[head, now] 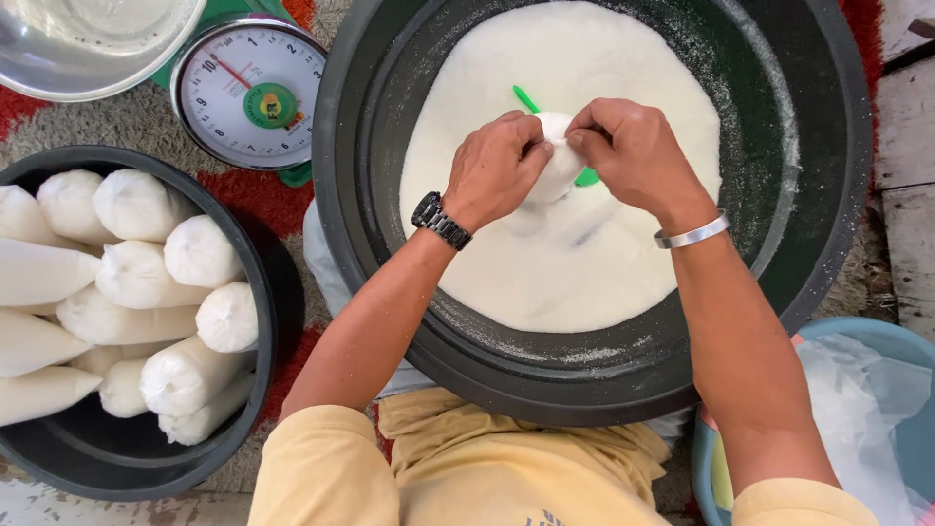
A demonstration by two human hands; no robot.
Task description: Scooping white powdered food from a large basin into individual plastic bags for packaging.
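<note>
While both hands [565, 161] work, tubs [828, 195] crowd a red-patterned rug [258, 190].

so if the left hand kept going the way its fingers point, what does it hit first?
The small white bag its fingers already pinch; the left hand points toward the right hand, which comes just behind the bag. Depth looks roughly level, hard to confirm.

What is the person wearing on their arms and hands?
The left hand is bare, with a black wristwatch on its wrist. The right hand is bare too, with a plain silver bangle. Pale yellow short sleeves leave the forearms uncovered.
</note>
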